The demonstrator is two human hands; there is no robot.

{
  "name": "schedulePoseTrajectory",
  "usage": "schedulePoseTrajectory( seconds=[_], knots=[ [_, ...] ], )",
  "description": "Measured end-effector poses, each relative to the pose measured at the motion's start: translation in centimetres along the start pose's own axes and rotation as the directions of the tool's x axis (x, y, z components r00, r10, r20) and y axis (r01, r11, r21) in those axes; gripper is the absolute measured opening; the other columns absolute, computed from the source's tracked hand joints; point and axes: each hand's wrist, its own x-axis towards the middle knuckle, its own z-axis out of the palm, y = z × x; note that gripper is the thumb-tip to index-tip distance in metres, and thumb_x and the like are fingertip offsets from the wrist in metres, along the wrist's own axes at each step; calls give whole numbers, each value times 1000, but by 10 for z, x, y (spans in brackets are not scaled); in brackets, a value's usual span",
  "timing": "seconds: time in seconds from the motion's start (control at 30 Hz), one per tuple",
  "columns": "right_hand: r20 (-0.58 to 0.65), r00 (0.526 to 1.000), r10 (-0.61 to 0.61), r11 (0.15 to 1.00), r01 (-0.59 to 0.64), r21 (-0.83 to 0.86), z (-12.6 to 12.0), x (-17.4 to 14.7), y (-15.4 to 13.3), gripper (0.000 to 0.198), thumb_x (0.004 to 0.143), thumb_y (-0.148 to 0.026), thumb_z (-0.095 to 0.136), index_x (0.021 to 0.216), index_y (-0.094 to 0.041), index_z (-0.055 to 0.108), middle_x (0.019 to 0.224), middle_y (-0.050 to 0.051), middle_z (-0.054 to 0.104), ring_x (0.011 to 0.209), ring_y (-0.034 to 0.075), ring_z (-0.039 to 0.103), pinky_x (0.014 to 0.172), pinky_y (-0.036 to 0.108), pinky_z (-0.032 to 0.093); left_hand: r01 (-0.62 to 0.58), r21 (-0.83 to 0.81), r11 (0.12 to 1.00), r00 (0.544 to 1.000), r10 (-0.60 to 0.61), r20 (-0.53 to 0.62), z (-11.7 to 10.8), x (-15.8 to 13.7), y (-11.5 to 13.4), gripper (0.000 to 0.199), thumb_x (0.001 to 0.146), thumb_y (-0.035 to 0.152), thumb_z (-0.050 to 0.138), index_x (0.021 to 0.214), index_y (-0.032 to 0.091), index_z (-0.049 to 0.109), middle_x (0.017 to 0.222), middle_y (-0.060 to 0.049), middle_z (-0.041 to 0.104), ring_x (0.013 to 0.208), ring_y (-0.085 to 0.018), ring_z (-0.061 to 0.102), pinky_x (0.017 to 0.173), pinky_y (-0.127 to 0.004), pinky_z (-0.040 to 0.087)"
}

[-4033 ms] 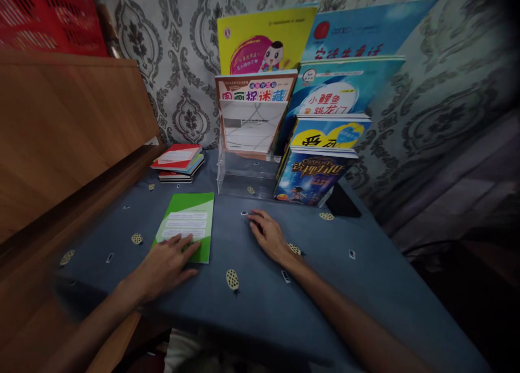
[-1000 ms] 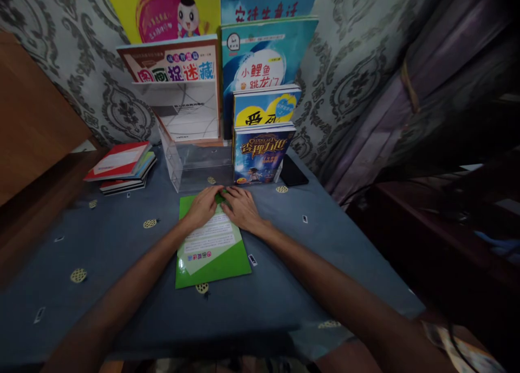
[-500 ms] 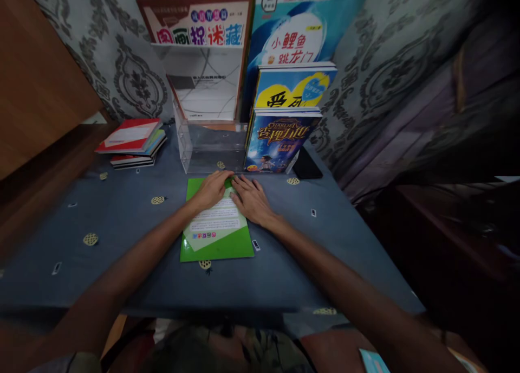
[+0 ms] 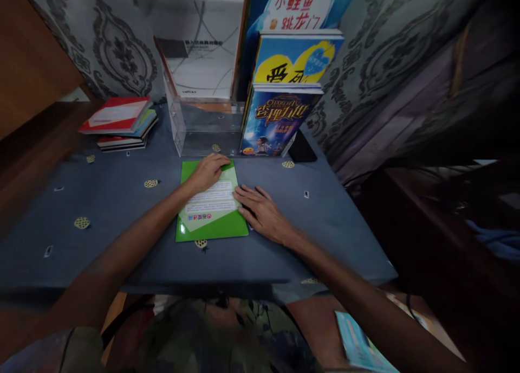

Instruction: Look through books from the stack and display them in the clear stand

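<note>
A green book (image 4: 215,231) lies flat on the table, a pale printed panel across its upward face. My left hand (image 4: 206,172) rests on its far part, palm down, the fingers reaching toward the far edge. At the book's right edge lies my right hand (image 4: 262,213), its fingers spread and the fingertips touching the cover's side. Neither hand grips anything. Just beyond the book stands a clear acrylic rack (image 4: 209,129). In its right side stands a dark blue book (image 4: 276,121), with a blue and yellow book (image 4: 298,56) behind it.
A stack of books with a red one (image 4: 117,115) on top sits at the table's far left. A black phone-like slab (image 4: 301,147) lies right of the rack. Patterned curtains (image 4: 122,50) hang behind. Below the table's right front, a light blue book (image 4: 357,340) shows.
My right hand has slid from the book's far right corner down toward me along its right edge. My left hand stays on the book. The view has tilted downward.
</note>
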Motion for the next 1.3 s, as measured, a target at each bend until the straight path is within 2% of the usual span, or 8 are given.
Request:
schedulePoseTrajectory(
  seconds=[0.3,0.47,0.57,0.77,0.87,0.97,1.1,1.3],
  knots=[
    [23,999,-39,999,39,8,-1,-69,-38,45,103,-27,40,147,-27,47,147,6,55,144,24,41,118,56,32,-38,21,999,999,37,22,-3,-1,0,39,87,5,44,116,17,67,123,-9,68,110,-21,60,104,-43,44],
    [24,999,-34,996,36,-84,1,-79,-48,46,103,-23,39,149,-30,45,147,4,55,143,23,43,117,54,35,-49,39,998,999,48,21,0,0,1,34,91,9,45,117,14,66,123,-11,68,112,-22,61,103,-43,45],
    [31,999,-39,994,42,-103,2,-78,-48,46,103,-23,40,148,-30,46,147,3,55,142,23,44,116,55,36,-52,30,998,994,49,93,-9,-6,4,34,94,13,45,121,13,65,131,-12,65,121,-22,59,108,-43,43],
    [-19,999,-45,994,43,-104,9,-80,-44,46,103,-25,39,148,-29,45,146,4,57,142,24,45,115,56,37,-65,-41,997,953,74,293,-71,-71,18,37,99,26,47,133,20,59,151,-9,50,141,-24,45,114,-46,39],
    [-26,999,-46,995,44,-92,11,-80,-43,48,103,-25,40,151,-32,41,147,3,55,142,24,45,115,56,38,-107,-60,992,946,120,302,-108,-122,34,34,100,22,44,126,26,65,142,-5,60,139,-23,48,115,-49,36],
    [-30,998,-50,995,47,-86,12,-80,-43,50,103,-25,40,152,-32,37,149,2,53,142,24,44,116,57,37,-124,-68,990,933,139,332,-132,-166,50,46,97,13,41,133,34,60,141,-1,61,139,-22,48,117,-52,33],
    [-40,998,-56,995,53,-87,13,-80,-41,51,104,-25,40,154,-33,35,148,3,55,142,24,43,116,58,36,-116,-64,991,927,131,351,-137,-197,59,59,93,7,40,143,37,51,138,0,64,137,-21,50,115,-51,37],
    [-11,999,-39,996,38,-82,10,-79,-44,48,103,-27,40,151,-32,40,148,3,54,143,24,43,116,56,36,-116,-30,993,907,118,405,-131,-198,58,61,91,7,41,144,36,50,140,-1,62,135,-22,53,118,-50,34]
  ],
)
